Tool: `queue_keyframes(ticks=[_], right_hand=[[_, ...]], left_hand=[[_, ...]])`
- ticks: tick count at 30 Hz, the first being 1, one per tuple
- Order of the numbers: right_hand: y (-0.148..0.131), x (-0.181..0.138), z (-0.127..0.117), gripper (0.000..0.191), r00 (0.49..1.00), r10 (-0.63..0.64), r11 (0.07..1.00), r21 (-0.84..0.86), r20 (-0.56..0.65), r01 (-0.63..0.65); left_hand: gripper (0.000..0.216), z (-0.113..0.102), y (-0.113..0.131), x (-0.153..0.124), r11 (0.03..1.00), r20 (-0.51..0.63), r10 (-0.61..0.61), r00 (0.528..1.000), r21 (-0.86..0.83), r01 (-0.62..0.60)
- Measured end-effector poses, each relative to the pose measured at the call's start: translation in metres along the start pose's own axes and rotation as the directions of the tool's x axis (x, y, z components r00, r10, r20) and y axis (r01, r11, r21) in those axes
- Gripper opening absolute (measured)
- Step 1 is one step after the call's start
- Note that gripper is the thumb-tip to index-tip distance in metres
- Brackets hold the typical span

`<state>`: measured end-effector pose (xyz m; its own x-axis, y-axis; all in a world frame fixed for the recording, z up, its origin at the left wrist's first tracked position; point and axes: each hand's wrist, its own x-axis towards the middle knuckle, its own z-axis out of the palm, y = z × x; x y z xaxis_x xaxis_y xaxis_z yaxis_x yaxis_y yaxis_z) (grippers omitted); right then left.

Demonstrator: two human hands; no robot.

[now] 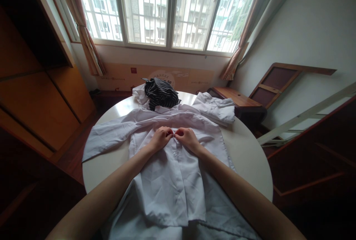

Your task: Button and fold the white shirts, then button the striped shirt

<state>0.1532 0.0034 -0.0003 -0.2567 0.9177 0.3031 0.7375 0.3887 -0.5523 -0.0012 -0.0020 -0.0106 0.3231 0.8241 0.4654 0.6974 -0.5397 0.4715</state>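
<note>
The left hand (160,137) and right hand (187,137) met fingertip to fingertip, both pinching the button placket of the white shirt (172,184), which lay front-up across the round white table (247,151). A crumpled black striped garment (160,93) sat at twelve o'clock from them, and a second white garment (215,108) at two o'clock.

Table (247,147) bare right of shirt (169,180); striped garment (161,93) beyond.
</note>
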Motion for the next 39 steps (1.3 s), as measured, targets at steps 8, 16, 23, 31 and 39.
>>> queue_keyframes(ticks=[8, 16, 23, 31, 39], right_hand=[[-0.002, -0.001, -0.001, 0.012, 1.000, -0.008, 1.000, 0.013, -0.013, 0.008], [0.002, 0.000, 0.000, 0.014, 1.000, -0.020, 0.999, 0.030, -0.005, 0.020], [0.002, 0.000, 0.000, 0.013, 1.000, -0.015, 0.999, 0.045, -0.006, 0.016], [0.002, 0.000, 0.000, 0.013, 1.000, -0.016, 0.998, 0.060, -0.004, 0.016], [0.000, 0.001, -0.002, 0.012, 1.000, -0.014, 0.998, 0.055, 0.017, 0.013]], left_hand=[[0.008, -0.001, 0.006, 0.001, 0.996, 0.014, -0.083, 0.996, -0.026, 0.083], [0.005, -0.005, 0.011, 0.002, 0.982, 0.027, -0.154, 0.988, -0.102, 0.156], [0.005, -0.004, 0.014, 0.001, 0.981, 0.001, -0.182, 0.983, -0.073, 0.182], [0.007, -0.003, 0.016, 0.001, 0.977, -0.020, -0.193, 0.981, -0.097, 0.190], [0.010, -0.004, 0.018, 0.001, 0.962, -0.002, -0.226, 0.974, -0.156, 0.223]])
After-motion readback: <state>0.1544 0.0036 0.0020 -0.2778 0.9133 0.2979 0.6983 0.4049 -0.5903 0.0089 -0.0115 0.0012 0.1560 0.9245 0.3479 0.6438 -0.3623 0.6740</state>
